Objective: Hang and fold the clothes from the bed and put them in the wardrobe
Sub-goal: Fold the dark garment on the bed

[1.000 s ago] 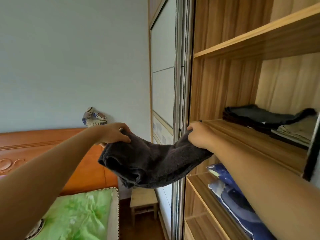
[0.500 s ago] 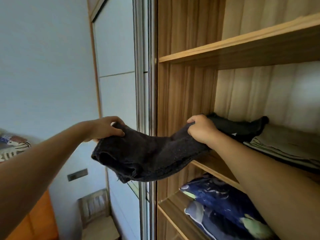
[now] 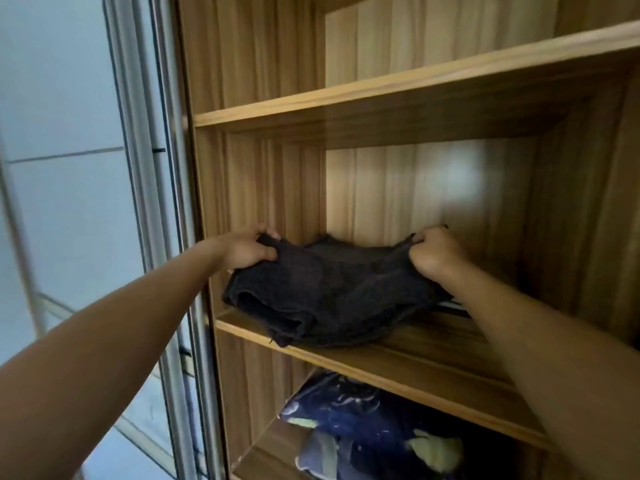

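Wooden wardrobe shelf (image 3: 433, 362) with a folded dark garment (image 3: 322, 296) resting at its front edge; lower shelf (image 3: 270, 455), at 6 o'clock, carrying blue patterned bedding (image 3: 363, 424).

Garment at the front of the wardrobe's middle shelf

The folded garment (image 3: 322, 299) lies on the shelf (image 3: 415, 362), left hand (image 3: 247, 251) at its left end, right hand (image 3: 438, 254) at its right; bedding (image 3: 363, 427), seemingly, lies on the shelf below.

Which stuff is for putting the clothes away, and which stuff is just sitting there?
For the job: dark folded garment, left hand, right hand, both in a grip on it, wardrobe shelf.

Just sitting there: blue patterned bedding below, sliding door.
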The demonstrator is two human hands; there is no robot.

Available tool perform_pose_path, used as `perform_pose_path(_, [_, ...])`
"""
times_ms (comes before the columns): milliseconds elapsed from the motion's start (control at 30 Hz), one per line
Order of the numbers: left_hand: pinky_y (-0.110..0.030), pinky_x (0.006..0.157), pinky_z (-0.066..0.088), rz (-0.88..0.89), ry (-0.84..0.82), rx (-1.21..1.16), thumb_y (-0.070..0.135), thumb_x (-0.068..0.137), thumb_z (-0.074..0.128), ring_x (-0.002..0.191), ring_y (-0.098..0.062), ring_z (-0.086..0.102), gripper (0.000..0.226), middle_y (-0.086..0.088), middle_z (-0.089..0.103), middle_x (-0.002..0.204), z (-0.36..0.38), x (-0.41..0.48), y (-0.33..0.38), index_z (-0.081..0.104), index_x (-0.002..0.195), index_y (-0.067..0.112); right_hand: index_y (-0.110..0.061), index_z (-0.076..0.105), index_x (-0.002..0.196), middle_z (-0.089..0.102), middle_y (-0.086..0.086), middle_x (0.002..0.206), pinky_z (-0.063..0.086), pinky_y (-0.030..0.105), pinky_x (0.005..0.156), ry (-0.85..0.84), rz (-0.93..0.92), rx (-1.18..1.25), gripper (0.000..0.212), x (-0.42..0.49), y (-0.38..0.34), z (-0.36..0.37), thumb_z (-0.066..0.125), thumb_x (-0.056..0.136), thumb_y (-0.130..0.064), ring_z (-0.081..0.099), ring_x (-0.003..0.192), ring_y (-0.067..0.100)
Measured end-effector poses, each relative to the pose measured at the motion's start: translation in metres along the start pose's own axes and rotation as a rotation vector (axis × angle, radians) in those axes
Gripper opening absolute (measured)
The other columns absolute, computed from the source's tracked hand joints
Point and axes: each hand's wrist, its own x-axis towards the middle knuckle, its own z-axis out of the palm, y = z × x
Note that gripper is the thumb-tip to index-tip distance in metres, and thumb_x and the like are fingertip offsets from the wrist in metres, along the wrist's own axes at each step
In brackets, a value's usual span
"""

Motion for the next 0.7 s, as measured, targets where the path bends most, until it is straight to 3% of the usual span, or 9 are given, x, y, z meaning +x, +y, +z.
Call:
perform_pose_path(133, [-0.029, 0.094, 0.041, 0.076, -0.027, 0.045, 0.024, 0.095, 0.064, 0.117, -0.021, 0.052, 0.042, -0.002, 0.053, 0.131, 0.009, 0.073, 0.010, 0.054, 0.136, 0.025, -0.012, 0.063, 0.076, 0.062, 0.009, 0.079, 0.043, 0.028, 0.056, 0.104, 0.082, -0.019, 0.017, 0.034, 0.016, -0.008, 0.055, 0.091, -0.010, 0.055, 0.069, 0.024])
perform_pose_path(233, [-0.029, 0.092, 0.041, 0.121, -0.041, 0.071, 0.021, 0.095, 0.063, 0.114, -0.021, 0.053, 0.040, -0.003, 0.055, 0.132, 0.010, 0.122, 0.015, 0.055, 0.135, 0.024, -0.011, 0.068, 0.082, 0.066, 0.012, 0.084, 0.056, 0.037, 0.073, 0.165, 0.123, 0.000, 0.015, 0.063, 0.021, -0.008, 0.054, 0.087, -0.009, 0.061, 0.077, 0.030])
perform_pose_path(300, [-0.024, 0.082, 0.043, 0.133, -0.037, 0.078, 0.017, 0.096, 0.061, 0.101, -0.017, 0.056, 0.039, -0.004, 0.057, 0.126, 0.013, 0.152, 0.018, 0.056, 0.134, 0.022, -0.012, 0.071, 0.092, 0.068, 0.012, 0.093, 0.058, 0.041, 0.082, 0.162, 0.147, 0.015, 0.019, 0.081, 0.025, -0.003, 0.053, 0.084, -0.008, 0.063, 0.085, 0.032])
perform_pose_path(400, [-0.020, 0.064, 0.040, 0.157, -0.005, 0.105, 0.011, 0.097, 0.056, 0.083, -0.011, 0.054, 0.030, -0.008, 0.062, 0.120, 0.023, 0.194, 0.020, 0.062, 0.126, 0.018, -0.012, 0.070, 0.102, 0.067, 0.013, 0.100, 0.056, 0.035, 0.079, 0.146, 0.155, 0.048, 0.026, 0.107, 0.031, 0.010, 0.052, 0.083, -0.007, 0.063, 0.092, 0.033])
perform_pose_path(467, [-0.023, 0.078, 0.044, 0.170, 0.007, 0.160, 0.011, 0.098, 0.053, 0.096, -0.021, 0.059, 0.035, -0.011, 0.061, 0.129, 0.033, 0.218, 0.022, 0.061, 0.132, 0.016, -0.012, 0.070, 0.103, 0.067, 0.013, 0.103, 0.050, 0.029, 0.074, 0.134, 0.139, 0.052, 0.028, 0.125, 0.035, 0.019, 0.051, 0.083, -0.006, 0.063, 0.095, 0.032])
perform_pose_path(567, [-0.028, 0.096, 0.041, 0.174, 0.020, 0.241, 0.014, 0.100, 0.051, 0.125, -0.031, 0.053, 0.041, -0.013, 0.054, 0.143, 0.042, 0.251, 0.027, 0.056, 0.141, 0.015, -0.010, 0.068, 0.116, 0.065, 0.015, 0.118, 0.045, 0.028, 0.079, 0.132, 0.138, 0.042, 0.036, 0.155, 0.038, 0.034, 0.050, 0.086, -0.006, 0.061, 0.102, 0.033])
perform_pose_path(700, [-0.029, 0.104, 0.040, 0.202, 0.046, 0.351, 0.016, 0.103, 0.049, 0.133, -0.028, 0.048, 0.045, -0.012, 0.046, 0.151, 0.046, 0.296, 0.033, 0.047, 0.148, 0.016, -0.010, 0.055, 0.137, 0.053, 0.017, 0.140, 0.046, 0.030, 0.091, 0.077, 0.135, 0.039, 0.045, 0.195, 0.040, 0.051, 0.050, 0.093, -0.006, 0.054, 0.118, 0.032])
